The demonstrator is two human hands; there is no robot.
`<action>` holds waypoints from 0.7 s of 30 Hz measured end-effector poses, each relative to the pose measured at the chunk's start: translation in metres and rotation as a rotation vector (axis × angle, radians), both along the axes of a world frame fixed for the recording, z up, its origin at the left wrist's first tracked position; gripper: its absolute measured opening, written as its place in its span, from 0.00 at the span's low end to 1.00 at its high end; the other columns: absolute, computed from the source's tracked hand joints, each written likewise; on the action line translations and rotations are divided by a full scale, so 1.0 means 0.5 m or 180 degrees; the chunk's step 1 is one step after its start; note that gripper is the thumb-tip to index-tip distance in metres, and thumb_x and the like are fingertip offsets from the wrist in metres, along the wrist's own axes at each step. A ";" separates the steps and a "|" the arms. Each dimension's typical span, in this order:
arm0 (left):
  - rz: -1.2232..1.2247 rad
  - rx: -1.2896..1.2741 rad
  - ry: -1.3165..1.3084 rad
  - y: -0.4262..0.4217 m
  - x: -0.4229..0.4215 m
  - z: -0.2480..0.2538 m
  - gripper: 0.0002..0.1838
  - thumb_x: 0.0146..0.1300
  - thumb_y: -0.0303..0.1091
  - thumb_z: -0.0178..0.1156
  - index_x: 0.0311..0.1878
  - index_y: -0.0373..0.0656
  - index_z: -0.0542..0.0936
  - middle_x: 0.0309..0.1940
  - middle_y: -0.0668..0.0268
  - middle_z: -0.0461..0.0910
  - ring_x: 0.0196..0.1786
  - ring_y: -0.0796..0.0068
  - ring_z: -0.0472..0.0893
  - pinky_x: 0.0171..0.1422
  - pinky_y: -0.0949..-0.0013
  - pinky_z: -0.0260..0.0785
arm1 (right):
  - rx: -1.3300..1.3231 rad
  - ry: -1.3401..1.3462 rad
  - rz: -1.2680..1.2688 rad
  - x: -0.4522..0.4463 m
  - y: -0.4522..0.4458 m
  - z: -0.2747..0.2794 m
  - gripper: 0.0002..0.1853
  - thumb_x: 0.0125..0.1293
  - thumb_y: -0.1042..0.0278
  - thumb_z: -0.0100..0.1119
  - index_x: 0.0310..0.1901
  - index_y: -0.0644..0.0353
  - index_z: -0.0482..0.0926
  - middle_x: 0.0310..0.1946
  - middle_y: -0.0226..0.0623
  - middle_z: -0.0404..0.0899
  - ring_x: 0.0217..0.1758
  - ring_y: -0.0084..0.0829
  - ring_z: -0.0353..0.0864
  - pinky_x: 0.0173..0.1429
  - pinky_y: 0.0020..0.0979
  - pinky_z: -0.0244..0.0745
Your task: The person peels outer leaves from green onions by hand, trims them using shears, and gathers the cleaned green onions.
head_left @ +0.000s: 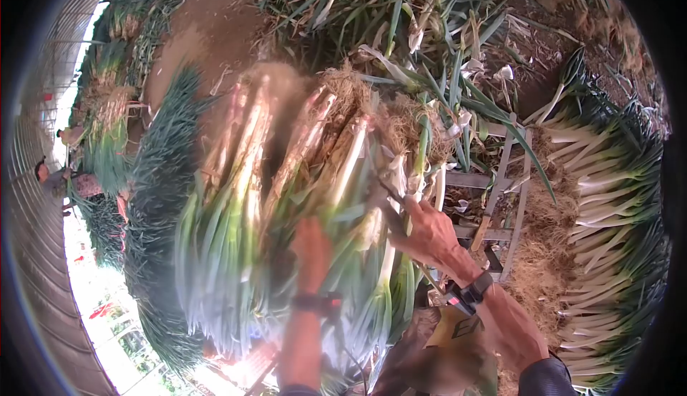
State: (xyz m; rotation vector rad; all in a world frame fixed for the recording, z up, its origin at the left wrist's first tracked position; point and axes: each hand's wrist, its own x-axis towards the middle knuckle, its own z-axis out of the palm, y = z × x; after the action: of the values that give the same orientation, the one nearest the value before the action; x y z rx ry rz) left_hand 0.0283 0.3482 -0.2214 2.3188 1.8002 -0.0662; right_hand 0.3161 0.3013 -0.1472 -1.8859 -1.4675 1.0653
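Before me lies a thick pile of long green onions (250, 152), with brown roots at the far end and green leaves towards me. My left hand (313, 249) is over the leaves in the middle of the pile, smeared by motion, so its fingers cannot be made out. At the pile's right side, my right hand (429, 235) is closed, its back facing up. A dark, thin, blurred object (391, 194) sticks out by its thumb and fingers; its kind does not show. Peeled white green onion stalks (390, 253) lie just left of that hand.
Cleaned green onions (594, 210) are stacked in a long row at the right, beside loose roots (540, 253). A slatted frame (494, 181) stands between. Leaf waste (429, 16) covers the ground ahead. More bundles (168, 203) lie left, with a person (54, 174) beyond.
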 end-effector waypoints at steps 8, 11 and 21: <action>0.0128 -0.0103 0.0082 -0.042 0.044 0.017 0.20 0.49 0.24 0.69 0.47 0.38 0.74 0.47 0.48 0.74 0.52 0.43 0.76 0.54 0.45 0.71 | -0.0583 0.0862 0.0911 -0.025 -0.153 0.114 0.40 0.52 0.54 0.74 0.66 0.61 0.72 0.36 0.53 0.82 0.36 0.50 0.85 0.39 0.48 0.82; 0.0313 -0.0248 0.0132 -0.044 0.062 0.035 0.20 0.50 0.24 0.67 0.48 0.39 0.74 0.50 0.48 0.74 0.54 0.42 0.76 0.53 0.44 0.72 | -0.0435 0.0827 0.1010 -0.022 -0.181 0.108 0.40 0.51 0.51 0.75 0.64 0.63 0.72 0.37 0.55 0.80 0.37 0.54 0.84 0.40 0.50 0.81; 0.0453 -0.0598 0.0001 -0.095 0.042 0.034 0.19 0.54 0.25 0.62 0.51 0.38 0.76 0.47 0.48 0.80 0.51 0.43 0.79 0.53 0.42 0.72 | -0.1005 0.0313 0.0631 0.009 -0.097 0.069 0.29 0.61 0.53 0.64 0.63 0.55 0.75 0.37 0.51 0.83 0.38 0.52 0.86 0.45 0.48 0.83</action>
State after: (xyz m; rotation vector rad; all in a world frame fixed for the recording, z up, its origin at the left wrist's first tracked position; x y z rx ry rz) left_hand 0.0495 0.3009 -0.2044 2.0584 1.8662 -0.2046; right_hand 0.3205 0.2528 -0.1128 -1.8891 -1.5248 1.5385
